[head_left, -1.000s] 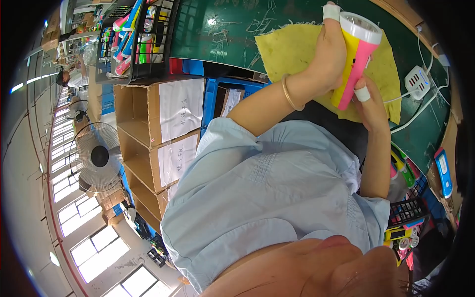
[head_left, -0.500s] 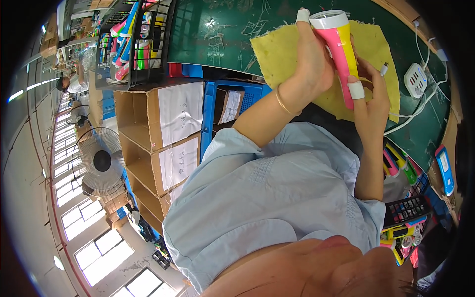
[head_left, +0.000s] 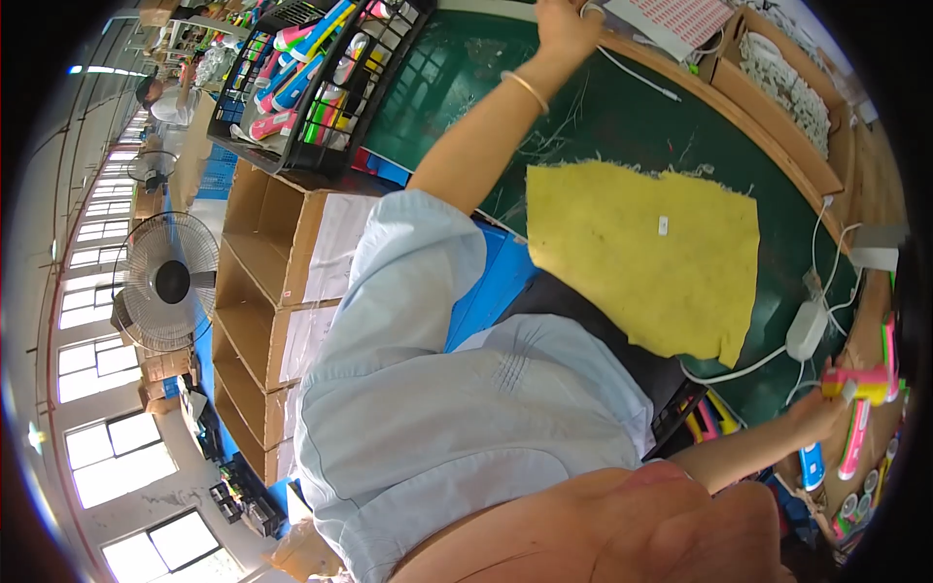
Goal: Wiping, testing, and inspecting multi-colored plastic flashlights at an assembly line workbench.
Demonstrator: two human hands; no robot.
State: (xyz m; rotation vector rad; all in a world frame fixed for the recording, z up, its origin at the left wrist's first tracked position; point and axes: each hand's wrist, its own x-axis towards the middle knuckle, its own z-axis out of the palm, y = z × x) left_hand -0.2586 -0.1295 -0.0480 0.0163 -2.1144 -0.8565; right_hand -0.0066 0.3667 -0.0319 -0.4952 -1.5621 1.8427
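Nearest the camera, the person's pale blue shirt [head_left: 457, 418] fills the lower middle of the view. A second ago both hands worked a pink and yellow flashlight together over the yellow cloth [head_left: 646, 257]; now they have parted. The right hand [head_left: 816, 413] has swung out to the bench's right edge and its grip is closed around the pink and yellow flashlight [head_left: 860, 381], above a row of like flashlights. That reads as one piece finished and being set aside.

The cloth lies bare on the green bench [head_left: 622, 126], a small white tag on it. Further off, the left hand [head_left: 567, 21], a bangle at its wrist, reaches to the far edge, fingers curled about a white cable [head_left: 632, 73].

To the left stand open brown cardboard cartons [head_left: 282, 291] with white paper faces, and beyond them a black wire basket [head_left: 311, 87] of coloured flashlights.
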